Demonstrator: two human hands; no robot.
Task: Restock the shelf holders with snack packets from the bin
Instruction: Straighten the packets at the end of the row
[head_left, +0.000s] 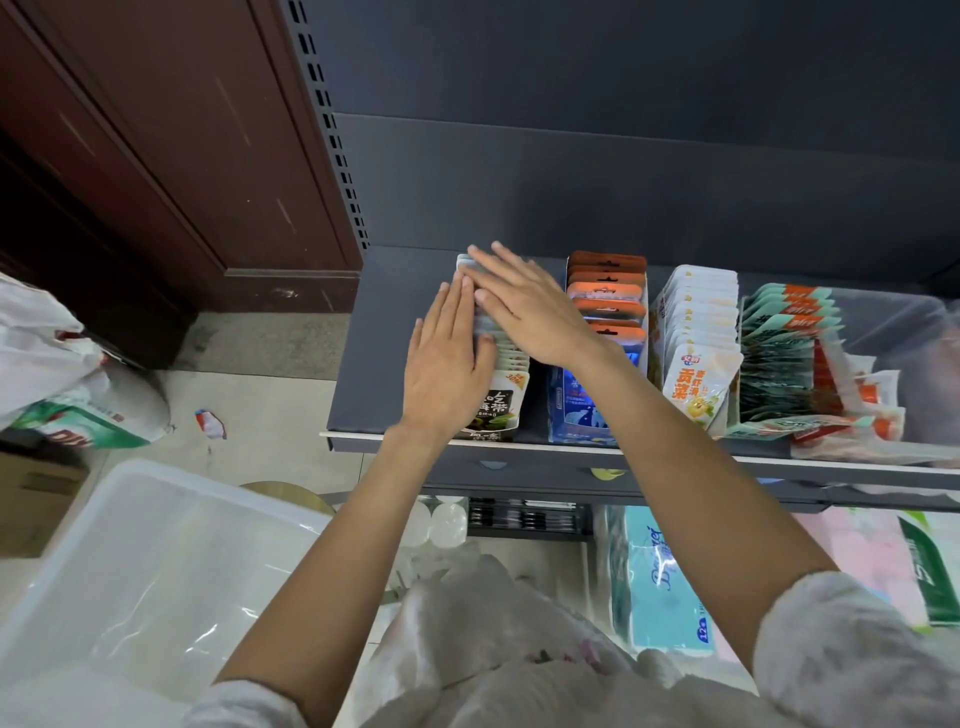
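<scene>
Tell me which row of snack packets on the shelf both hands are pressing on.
The leftmost row, whose front packet is dark with white characters. The left hand and right hand lie flat on its tops; the orange, yellow-white and teal rows are untouched.

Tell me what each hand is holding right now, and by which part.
Nothing is gripped. The left hand and right hand lie flat, fingers straight, pressing on the top edges of the leftmost row of packets.

Shop, slotted shelf (395, 332), snack pkts (698, 332) in rows
</scene>
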